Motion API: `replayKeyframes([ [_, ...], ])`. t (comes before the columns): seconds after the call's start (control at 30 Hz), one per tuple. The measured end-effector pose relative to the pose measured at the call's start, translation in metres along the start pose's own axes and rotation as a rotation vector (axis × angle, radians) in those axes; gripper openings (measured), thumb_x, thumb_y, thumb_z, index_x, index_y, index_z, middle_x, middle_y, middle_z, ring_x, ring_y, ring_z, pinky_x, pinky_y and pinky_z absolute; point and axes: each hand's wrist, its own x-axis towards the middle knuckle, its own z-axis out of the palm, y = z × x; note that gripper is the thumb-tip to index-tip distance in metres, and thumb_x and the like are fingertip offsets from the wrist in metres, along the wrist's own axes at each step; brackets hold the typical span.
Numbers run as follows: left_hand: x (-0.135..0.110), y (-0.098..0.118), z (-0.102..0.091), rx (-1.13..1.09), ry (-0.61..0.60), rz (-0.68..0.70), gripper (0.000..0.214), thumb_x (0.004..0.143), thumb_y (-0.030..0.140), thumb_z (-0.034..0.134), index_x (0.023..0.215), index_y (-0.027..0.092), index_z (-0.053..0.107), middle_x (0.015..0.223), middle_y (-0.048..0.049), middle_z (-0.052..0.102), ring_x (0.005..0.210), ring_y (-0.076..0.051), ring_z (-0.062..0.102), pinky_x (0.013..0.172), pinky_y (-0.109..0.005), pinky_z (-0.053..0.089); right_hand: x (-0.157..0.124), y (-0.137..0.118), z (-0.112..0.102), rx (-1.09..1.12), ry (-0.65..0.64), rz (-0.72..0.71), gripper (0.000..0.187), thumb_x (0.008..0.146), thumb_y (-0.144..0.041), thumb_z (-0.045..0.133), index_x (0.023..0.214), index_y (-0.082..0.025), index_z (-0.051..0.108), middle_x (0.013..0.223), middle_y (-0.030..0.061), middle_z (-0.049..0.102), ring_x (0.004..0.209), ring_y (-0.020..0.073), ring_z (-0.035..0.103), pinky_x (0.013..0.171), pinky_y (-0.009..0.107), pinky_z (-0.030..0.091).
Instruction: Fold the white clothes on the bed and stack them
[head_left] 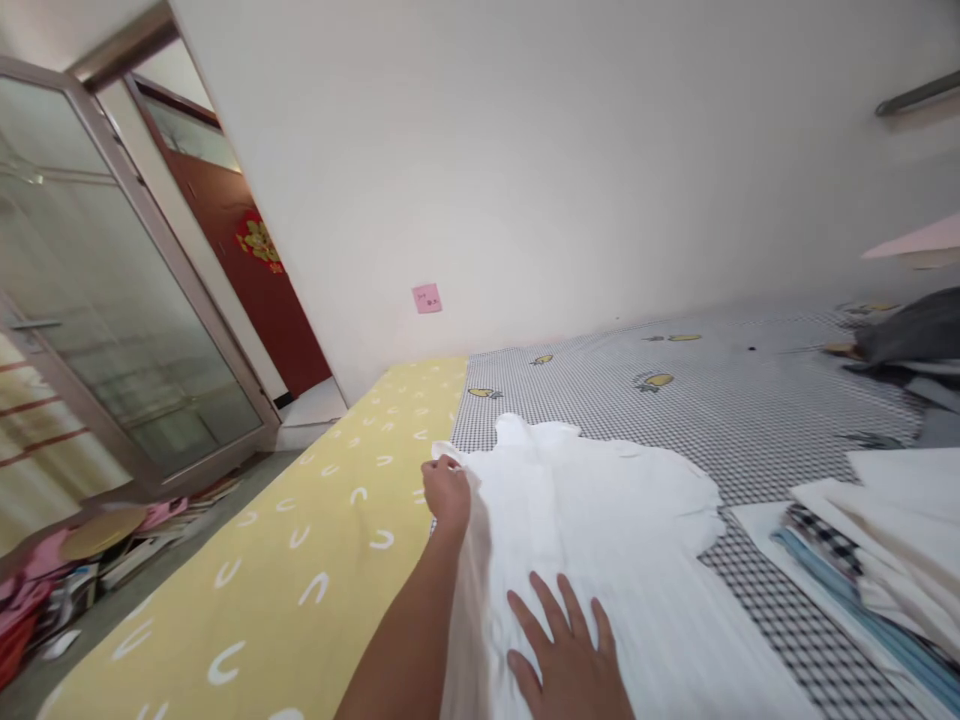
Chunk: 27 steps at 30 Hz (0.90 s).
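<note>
A white shirt (592, 520) with wavy, ruffled edges lies spread on the bed, its lower end running out of the frame. My left hand (448, 492) is closed on the shirt's upper left edge, where a small flap of cloth sticks up past the fingers. Along that side the fabric is lifted into a fold beside my forearm. My right hand (564, 650) rests palm down on the lower part of the shirt, fingers spread.
Under the shirt is a black-and-white checked sheet (720, 380), with a yellow patterned cloth (337, 540) to its left. At right lie folded clothes (885, 570) and a dark garment (911, 330). A glass door (142, 280) stands at left, near floor clutter (97, 550).
</note>
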Motion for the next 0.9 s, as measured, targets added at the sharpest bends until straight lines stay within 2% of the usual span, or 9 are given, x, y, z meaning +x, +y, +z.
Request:
replayKeyframes([
  [0.1,-0.023,0.021,0.022,0.060,-0.134,0.150,0.027,0.091,0.020,0.049,0.110,0.022,0.066,0.148,-0.0107,0.048,0.126,-0.023,0.057,0.107,-0.039,0.043,0.003,-0.006,-0.011,0.027,-0.039,0.013,0.053,0.095,-0.048,0.050,0.147,-0.051,0.043,0.160,-0.0059,0.037,0.149,0.0387,0.032,0.116,0.073,0.023],
  [0.2,-0.048,0.026,0.038,0.120,-0.343,0.276,0.038,0.080,0.022,0.063,0.118,0.022,0.066,0.158,-0.0123,0.042,0.146,-0.033,0.038,0.117,-0.053,0.032,0.004,-0.010,-0.020,0.039,-0.072,0.028,0.051,0.096,-0.048,0.047,0.147,-0.049,0.046,0.160,-0.0045,0.039,0.149,0.0376,0.031,0.116,0.072,0.023],
  [0.27,-0.060,0.020,0.036,0.132,-0.468,0.363,0.048,0.078,0.025,0.067,0.125,0.022,0.063,0.158,-0.0124,0.044,0.148,-0.034,0.034,0.119,-0.057,0.029,0.004,-0.012,-0.025,0.037,-0.070,0.034,0.051,0.096,-0.050,0.047,0.147,-0.047,0.047,0.160,-0.0039,0.039,0.150,0.0373,0.030,0.117,0.071,0.021],
  [0.37,-0.072,0.001,0.015,0.091,-0.576,0.482,0.051,0.079,0.030,0.069,0.129,0.029,0.063,0.154,-0.0045,0.051,0.147,-0.026,0.040,0.121,-0.046,0.032,0.002,-0.015,-0.032,0.032,-0.051,0.031,0.050,0.097,-0.051,0.045,0.146,-0.046,0.049,0.161,-0.0031,0.039,0.151,0.0364,0.028,0.119,0.070,0.017],
  [0.5,-0.085,-0.055,-0.034,-0.013,-0.460,0.422,0.050,0.094,0.037,0.049,0.143,0.030,0.050,0.162,0.0009,0.040,0.150,-0.015,0.033,0.122,-0.030,0.029,-0.002,-0.022,-0.049,0.009,-0.089,0.051,0.051,0.098,-0.047,0.044,0.149,-0.042,0.046,0.163,-0.0020,0.036,0.152,0.0342,0.025,0.120,0.066,0.015],
  [0.57,-0.098,-0.095,-0.058,-0.014,-0.356,0.301,0.045,0.098,0.034,0.036,0.139,0.026,0.054,0.157,-0.0035,0.047,0.150,-0.017,0.032,0.124,-0.035,0.028,-0.002,-0.025,-0.056,-0.014,-0.117,0.072,0.052,0.098,-0.045,0.045,0.149,-0.041,0.046,0.163,-0.0014,0.035,0.153,0.0332,0.024,0.121,0.064,0.014],
  [0.67,-0.132,-0.154,-0.083,0.031,-0.286,0.146,0.034,0.095,0.031,0.040,0.112,0.028,0.069,0.136,-0.0063,0.065,0.147,-0.023,0.039,0.122,-0.045,0.032,-0.003,-0.028,-0.061,-0.052,-0.132,0.080,0.052,0.098,-0.044,0.045,0.149,-0.039,0.046,0.163,-0.0004,0.036,0.152,0.0325,0.025,0.121,0.063,0.014],
  [0.77,-0.172,-0.192,-0.088,0.103,-0.241,0.069,0.023,0.091,0.035,0.050,0.098,0.030,0.070,0.144,-0.0073,0.059,0.147,-0.028,0.039,0.117,-0.050,0.037,-0.004,-0.027,-0.060,-0.081,-0.120,0.068,0.051,0.098,-0.044,0.045,0.149,-0.039,0.046,0.163,-0.0005,0.037,0.152,0.0322,0.026,0.120,0.063,0.015],
  [0.9,-0.208,-0.195,-0.075,0.182,-0.208,0.070,0.013,0.078,0.030,0.065,0.090,0.024,0.065,0.161,-0.0112,0.039,0.149,-0.036,0.032,0.114,-0.054,0.038,-0.005,-0.025,-0.054,-0.100,-0.101,0.058,0.051,0.099,-0.046,0.043,0.149,-0.039,0.046,0.162,-0.0004,0.038,0.152,0.0316,0.027,0.120,0.063,0.017],
])
